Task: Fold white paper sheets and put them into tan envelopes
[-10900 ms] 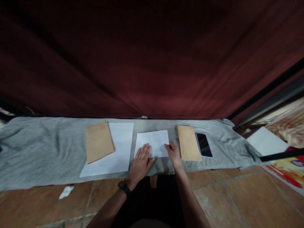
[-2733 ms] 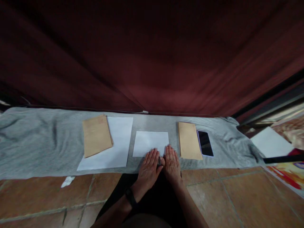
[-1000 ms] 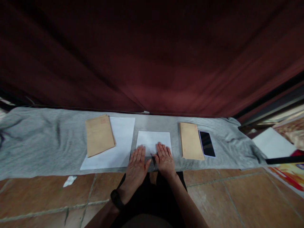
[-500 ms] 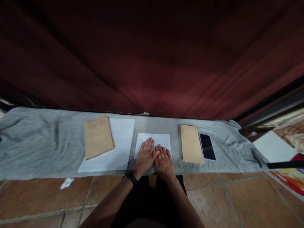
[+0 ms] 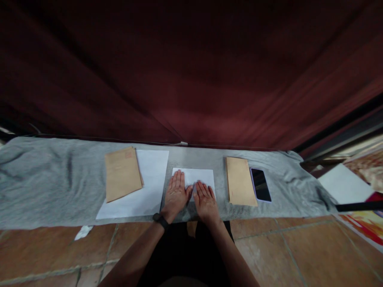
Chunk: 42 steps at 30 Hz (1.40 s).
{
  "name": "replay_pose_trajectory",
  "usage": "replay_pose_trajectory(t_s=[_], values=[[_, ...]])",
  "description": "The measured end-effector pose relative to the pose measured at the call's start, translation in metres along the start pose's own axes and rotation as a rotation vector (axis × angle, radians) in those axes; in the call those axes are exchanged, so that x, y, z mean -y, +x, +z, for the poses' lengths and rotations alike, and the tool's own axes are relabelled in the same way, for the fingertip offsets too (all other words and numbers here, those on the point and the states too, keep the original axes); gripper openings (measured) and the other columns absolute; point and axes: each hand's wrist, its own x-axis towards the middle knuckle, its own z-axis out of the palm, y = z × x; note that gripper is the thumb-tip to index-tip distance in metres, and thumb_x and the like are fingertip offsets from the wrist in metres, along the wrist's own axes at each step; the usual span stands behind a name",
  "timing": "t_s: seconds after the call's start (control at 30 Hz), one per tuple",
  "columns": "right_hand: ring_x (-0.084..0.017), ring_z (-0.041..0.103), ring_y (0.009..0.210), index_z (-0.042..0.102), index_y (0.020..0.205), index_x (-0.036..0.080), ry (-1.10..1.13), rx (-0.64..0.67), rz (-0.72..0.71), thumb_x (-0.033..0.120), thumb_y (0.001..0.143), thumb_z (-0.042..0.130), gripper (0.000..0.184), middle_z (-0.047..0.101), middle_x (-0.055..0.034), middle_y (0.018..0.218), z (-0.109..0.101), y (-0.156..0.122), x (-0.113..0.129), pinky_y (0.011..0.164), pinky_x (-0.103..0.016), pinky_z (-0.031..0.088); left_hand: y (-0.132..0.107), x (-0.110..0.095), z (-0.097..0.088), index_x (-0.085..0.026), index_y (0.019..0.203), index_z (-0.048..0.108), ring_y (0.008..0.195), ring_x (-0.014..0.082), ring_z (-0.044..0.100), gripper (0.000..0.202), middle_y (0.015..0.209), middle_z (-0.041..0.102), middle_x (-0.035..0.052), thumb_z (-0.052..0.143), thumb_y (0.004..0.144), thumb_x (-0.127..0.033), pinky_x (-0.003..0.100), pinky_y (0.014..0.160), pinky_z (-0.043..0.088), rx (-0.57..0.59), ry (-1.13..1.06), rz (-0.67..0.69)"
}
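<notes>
In the head view, a small white sheet of paper (image 5: pixel 196 174), which looks folded, lies flat in front of me. My left hand (image 5: pixel 177 193) rests palm down on its left part, fingers stretched out, with a dark band on the wrist. Lying flat on the right half is my right hand (image 5: pixel 205 199), its fingers also extended. The two thumbs point toward each other with a small gap between them. Both palms cover the lower part of the sheet. Neither hand grips anything.
Left, brown envelopes (image 5: pixel 122 175) overlap larger white paper (image 5: pixel 154 175). Right, another stack of brown envelopes (image 5: pixel 241 181) sits beside a phone (image 5: pixel 261 184). Everything lies on a narrow surface under grey cloth (image 5: pixel 80 179), against a dark red curtain-like backdrop (image 5: pixel 191 91). A white scrap (image 5: pixel 83 232) is on the tiled floor.
My left hand has slid left across the small sheet, away from the right hand, and its thumb no longer touches that hand. My right hand stays nearly in place.
</notes>
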Motion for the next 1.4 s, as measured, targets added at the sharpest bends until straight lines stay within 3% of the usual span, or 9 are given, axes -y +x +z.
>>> replay_pose_trajectory(t_s=[0.27, 0.63, 0.93, 1.07, 1.2, 1.4], values=[[-0.022, 0.045, 0.143, 0.05, 0.148, 0.015, 0.046, 0.043, -0.069, 0.032, 0.107, 0.034, 0.047, 0.052, -0.0089, 0.152, 0.016, 0.045, 0.016, 0.122, -0.045, 0.03, -0.001, 0.005, 0.005, -0.004, 0.156, 0.03, 0.154, 0.0299, 0.023, 0.061, 0.163, 0.03, 0.0209, 0.033, 0.096, -0.017, 0.052, 0.122, 0.027, 0.029, 0.027, 0.03], [-0.026, 0.038, 0.147, 0.045, 0.152, 0.018, -0.039, -0.009, 0.018, 0.036, 0.107, 0.036, 0.049, 0.046, -0.0088, 0.156, 0.021, 0.044, -0.008, 0.121, -0.048, 0.028, 0.001, 0.001, 0.002, -0.002, 0.154, 0.035, 0.153, 0.0341, 0.025, 0.061, 0.163, 0.027, 0.024, 0.037, 0.101, -0.034, 0.054, 0.121, 0.029, 0.007, -0.023, -0.005], [-0.03, 0.041, 0.145, 0.041, 0.153, 0.011, -0.099, -0.083, 0.075, 0.038, 0.108, 0.03, 0.054, 0.045, -0.0155, 0.156, 0.016, 0.035, -0.038, 0.118, -0.051, 0.03, 0.005, 0.009, 0.009, -0.001, 0.154, 0.033, 0.152, 0.0339, 0.027, 0.065, 0.159, 0.035, 0.0246, 0.036, 0.102, -0.04, 0.056, 0.12, 0.031, -0.072, -0.051, -0.065], [-0.03, 0.041, 0.145, 0.041, 0.153, 0.008, -0.127, -0.098, 0.092, 0.038, 0.107, 0.032, 0.055, 0.044, -0.0172, 0.156, 0.015, 0.032, -0.041, 0.118, -0.051, 0.03, 0.013, 0.011, 0.007, 0.003, 0.148, 0.041, 0.149, 0.035, 0.033, 0.062, 0.154, 0.043, 0.0271, 0.033, 0.102, -0.038, 0.055, 0.119, 0.033, -0.086, -0.014, -0.106], [-0.029, 0.041, 0.145, 0.041, 0.153, 0.009, -0.139, -0.102, 0.099, 0.038, 0.107, 0.033, 0.055, 0.044, -0.0169, 0.156, 0.016, 0.032, -0.04, 0.119, -0.05, 0.029, 0.02, -0.002, 0.0, 0.005, 0.145, 0.045, 0.149, 0.0344, 0.034, 0.06, 0.153, 0.044, 0.0276, 0.031, 0.103, -0.035, 0.054, 0.122, 0.03, -0.029, -0.005, -0.119], [-0.028, 0.037, 0.147, 0.039, 0.153, 0.005, -0.168, -0.07, 0.084, 0.03, 0.106, 0.033, 0.054, 0.04, -0.0174, 0.158, 0.014, 0.031, -0.039, 0.121, -0.049, 0.024, 0.024, -0.038, 0.004, -0.005, 0.149, 0.044, 0.15, 0.0255, 0.033, 0.056, 0.157, 0.043, 0.0164, 0.03, 0.104, -0.036, 0.046, 0.124, 0.03, 0.116, -0.117, 0.086]])
